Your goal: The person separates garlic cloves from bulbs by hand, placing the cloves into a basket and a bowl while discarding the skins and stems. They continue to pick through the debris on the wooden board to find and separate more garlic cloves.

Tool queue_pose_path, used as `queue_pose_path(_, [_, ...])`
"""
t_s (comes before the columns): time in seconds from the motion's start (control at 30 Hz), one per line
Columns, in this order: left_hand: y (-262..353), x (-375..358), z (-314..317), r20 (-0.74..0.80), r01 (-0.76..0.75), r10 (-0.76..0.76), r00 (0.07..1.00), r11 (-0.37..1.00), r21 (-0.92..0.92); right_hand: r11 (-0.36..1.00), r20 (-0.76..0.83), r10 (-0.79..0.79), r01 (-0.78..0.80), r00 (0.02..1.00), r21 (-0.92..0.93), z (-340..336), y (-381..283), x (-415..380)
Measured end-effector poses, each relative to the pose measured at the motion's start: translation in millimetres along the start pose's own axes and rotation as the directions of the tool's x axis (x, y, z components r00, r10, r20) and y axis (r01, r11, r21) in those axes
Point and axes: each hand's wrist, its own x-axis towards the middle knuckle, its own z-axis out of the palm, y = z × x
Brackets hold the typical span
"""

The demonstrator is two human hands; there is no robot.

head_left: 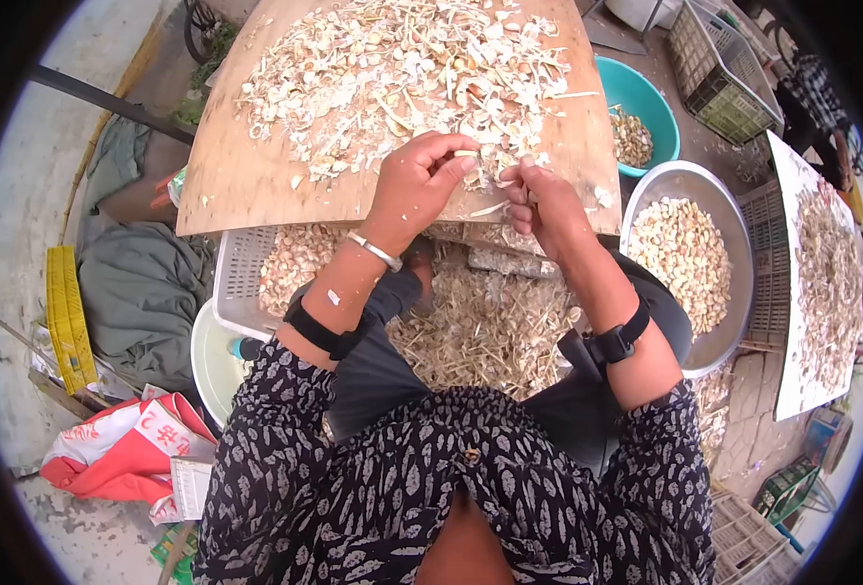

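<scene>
Both hands meet at the near edge of the board [256, 185], and the work sits right between them. The left hand [414, 185] curls in from the left, thumb and forefinger pinched together on a small pale clove [470, 154]. The right hand [541, 200] comes in from the right, fingers closed on something thin at the clove's side; a blade or a strip of skin, it is too small to tell. The clove lies just right of the left fingertips and just left of the right ones, so neither hand has to travel. Its long axis seems to run left to right between the two pinches, though it is tiny here.

Out from there: the board is heaped with white skins [402, 68], thickest on the far side. Under the near edge sits a white crate [241, 283] holding more cloves, and husks [480, 331] pile up on the lap below. To the right, close by the right elbow, a steel bowl [739, 234] holds peeled cloves, with a teal basin [651, 102] beyond it. The right hand is the nearer to both. Far right lies another board [826, 283] spread with pieces. Near left, a red bag [119, 444] lies on the ground.
</scene>
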Motion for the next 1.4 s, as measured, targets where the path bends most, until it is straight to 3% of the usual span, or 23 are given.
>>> queue_pose_path(0.07, [18,18,30,0.2,-0.24,0.207,0.958,0.958,0.157,0.981,0.097,-0.013,-0.006,0.995,0.195,-14,-4,2])
queue_pose_path(0.17, [23,51,59,0.303,-0.295,0.261,0.917,0.953,0.073,0.887,-0.112,-0.08,0.122,0.99,0.446,7,-39,-17])
queue_pose_path(0.2, [15,69,61,0.205,-0.333,0.302,0.931,0.933,0.137,0.886,-0.116,-0.078,0.123,0.99,0.448,-10,-39,-12])
queue_pose_path(0.27, [9,96,54,0.252,-0.261,0.16,0.955,0.856,0.447,0.826,-0.017,-0.169,0.151,0.986,0.542,-70,-44,1])
queue_pose_path(0.33, [-33,114,52,0.34,-0.333,0.15,0.928,0.744,0.579,0.861,-0.261,-0.382,0.444,0.886,0.248,-103,-75,-15])
queue_pose_path(0.37, [-52,119,47,0.422,-0.406,0.126,0.898,0.609,0.681,0.894,-0.456,-0.441,0.42,0.773,-0.155,-129,-94,-20])
queue_pose_path(0.4, [-57,121,48,0.425,-0.406,0.124,0.897,0.611,0.68,0.817,-0.573,-0.552,0.256,0.606,-0.517,-156,-109,-27])
queue_pose_path(0.43, [-61,123,48,0.474,-0.499,0.203,0.857,0.562,0.66,0.526,-0.54,-0.723,-0.162,0.431,-0.835,-170,-110,-35])
queue_pose_path(0.47, [-63,123,48,0.516,-0.581,0.28,0.81,0.506,0.637,0.109,-0.364,-0.871,-0.593,0.331,-0.798,-176,-109,-41])
queue_pose_path(0.5, [-59,122,46,0.536,-0.571,0.24,0.809,0.533,0.624,0.108,-0.363,-0.872,-0.593,0.329,-0.798,-173,-105,-39])
queue_pose_path(0.57, [-53,120,46,0.512,-0.538,0.216,0.831,0.541,0.647,-0.088,-0.056,-0.957,-0.468,0.286,-0.879,-150,-93,-27])
queue_pose_path(0.63, [-44,116,39,0.482,-0.502,0.191,0.855,0.541,0.675,-0.048,0.06,-0.897,0.038,0.438,-0.998,-100,-81,-5])
queue_pose_path(0.7, [-29,105,34,0.248,-0.1,0.011,0.969,0.933,0.347,0.07,0.106,-0.793,0.262,0.6,-0.962,-60,-66,21])
queue_pose_path(0.73, [-30,104,27,0.24,-0.103,0.016,0.971,0.929,0.355,0.029,0.131,-0.747,0.228,0.652,-0.973,-46,-57,33])
queue_pose_path(0.8, [-38,96,8,0.275,0.255,-0.187,0.943,0.938,-0.237,-0.307,0.34,-0.716,0.161,0.61,-0.938,-39,-28,68])
queue_pose_path(0.9, [-29,72,-20,0.239,0.28,-0.18,0.954,0.821,-0.498,-0.369,0.411,-0.631,0.212,0.658,-0.905,-12,-19,75])
queue_pose_path(1.0, [-23,41,-38,0.188,0.285,-0.215,0.958,0.71,-0.644,-0.201,0.414,-0.701,0.396,0.581,-0.896,6,-21,72])
queue_pose_path(1.07, [-21,27,-39,0.15,0.254,-0.206,0.967,0.729,-0.635,0.345,0.121,-0.683,0.465,0.72,-0.816,33,-23,53])
queue_pose_path(1.1, [-20,22,-37,0.142,0.253,-0.21,0.967,0.782,-0.569,0.633,0.069,-0.534,0.453,0.843,-0.628,41,-14,50])
queue_pose_path(1.13, [-19,17,-31,0.146,0.256,-0.21,0.967,0.775,-0.578,0.733,0.113,-0.426,0.415,0.898,-0.539,54,-13,36])
queue_pose_path(1.23, [-15,7,-18,0.038,0.093,-0.093,0.995,0.996,0.015,0.749,0.129,-0.438,0.44,0.89,-0.496,60,3,33])
queue_pose_path(1.33, [-15,1,-17,0.025,0.002,-0.006,1.0,0.988,0.154,0.795,0.092,-0.407,0.402,0.909,-0.455,54,6,30])
queue_pose_path(1.4, [-19,-8,-9,0.004,-0.005,0.005,1.0,1.0,0.018,0.888,0.073,-0.335,0.34,0.94,-0.309,54,5,27])
